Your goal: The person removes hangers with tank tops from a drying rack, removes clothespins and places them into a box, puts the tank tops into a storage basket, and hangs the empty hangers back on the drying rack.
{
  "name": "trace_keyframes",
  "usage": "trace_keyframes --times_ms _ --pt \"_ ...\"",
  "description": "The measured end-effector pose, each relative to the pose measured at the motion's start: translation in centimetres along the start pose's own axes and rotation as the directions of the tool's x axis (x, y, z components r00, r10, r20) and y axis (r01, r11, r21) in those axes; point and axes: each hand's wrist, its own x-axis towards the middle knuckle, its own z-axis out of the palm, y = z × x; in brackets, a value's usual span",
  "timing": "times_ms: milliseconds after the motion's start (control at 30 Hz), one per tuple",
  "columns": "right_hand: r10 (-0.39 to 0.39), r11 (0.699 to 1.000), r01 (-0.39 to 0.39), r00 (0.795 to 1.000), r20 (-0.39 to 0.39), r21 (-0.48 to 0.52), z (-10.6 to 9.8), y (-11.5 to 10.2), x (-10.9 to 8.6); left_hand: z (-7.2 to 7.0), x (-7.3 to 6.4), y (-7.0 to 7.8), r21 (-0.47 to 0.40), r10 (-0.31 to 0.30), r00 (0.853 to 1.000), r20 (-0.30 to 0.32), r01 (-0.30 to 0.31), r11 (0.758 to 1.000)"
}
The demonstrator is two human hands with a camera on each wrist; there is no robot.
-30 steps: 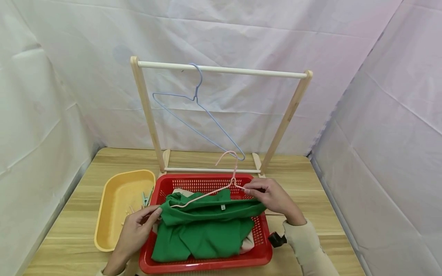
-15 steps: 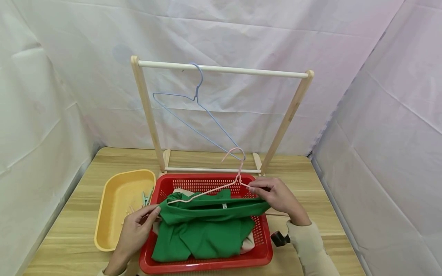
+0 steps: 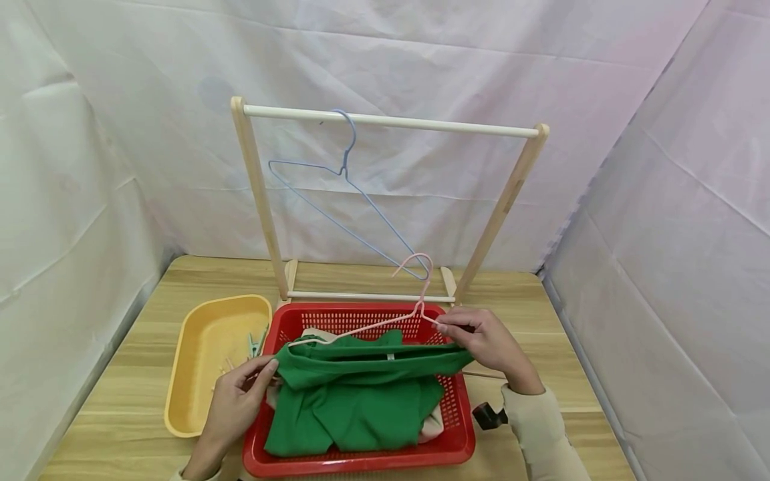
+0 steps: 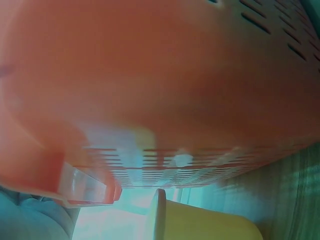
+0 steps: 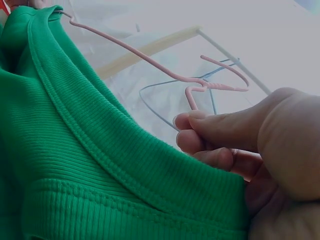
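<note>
A green ribbed garment (image 3: 361, 407) lies folded in the red basket (image 3: 361, 462), its upper opening raised toward me. At the opening's left corner my left hand (image 3: 237, 401) pinches the fabric between thumb and fingers. My right hand (image 3: 484, 341) pinches the right arm of a pink clothes hanger (image 3: 373, 327), while its other fingers lie at the garment's right edge. The hanger's left end reaches the left corner of the opening; its hook points up. Clear in the right wrist view are the ribbed edge and the hanger (image 5: 135, 52). Only basket and tub show in the left wrist view.
Behind the basket stands a wooden rack with a white rail (image 3: 445, 125). From it hangs a blue hanger (image 3: 309, 200), which the pink hook overlaps in the head view. A yellow tub (image 3: 204, 354) with clothespins (image 3: 255, 346) stands left of the basket.
The right hand has shifted slightly right, and the hanger's hook has moved right and up. The hanger's left end sits closer to the garment's left corner. The left hand has barely moved.
</note>
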Motion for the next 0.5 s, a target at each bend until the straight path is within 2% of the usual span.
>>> trace_keyframes --times_ms 333,500 --pt "0.030 1.000 -0.030 1.000 -0.004 0.002 -0.21 -0.17 -0.18 0.05 -0.05 0.15 0.000 -0.025 1.000 -0.013 0.025 1.000" --pt "0.025 1.000 -0.026 0.999 -0.023 -0.001 -0.35 -0.05 -0.21 0.10 -0.08 0.45 -0.017 -0.012 1.000 -0.021 0.012 1.000"
